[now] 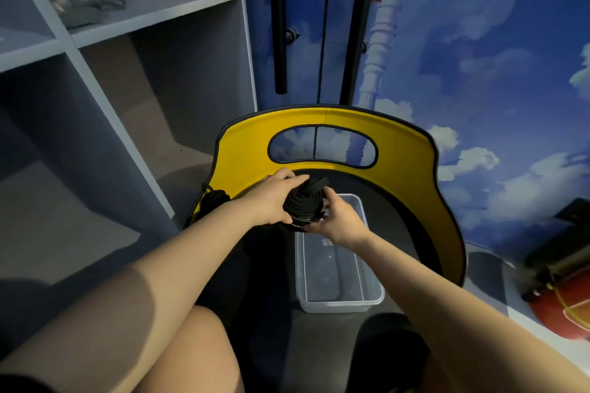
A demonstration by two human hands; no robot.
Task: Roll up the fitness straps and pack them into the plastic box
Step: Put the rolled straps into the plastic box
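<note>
Yellow-rimmed seat (325,120); both hands hold rolled strap (301,205) above box (338,300).

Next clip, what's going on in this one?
A seated person holds a rolled black fitness strap between both hands, above the far end of a clear plastic box. The left hand wraps the side of the coil, and the right hand pinches its lower edge, where a loose end sticks out on top. The box sits on the dark seat of a yellow-backed chair and looks empty, so this strap is rolled but not yet packed.
</note>
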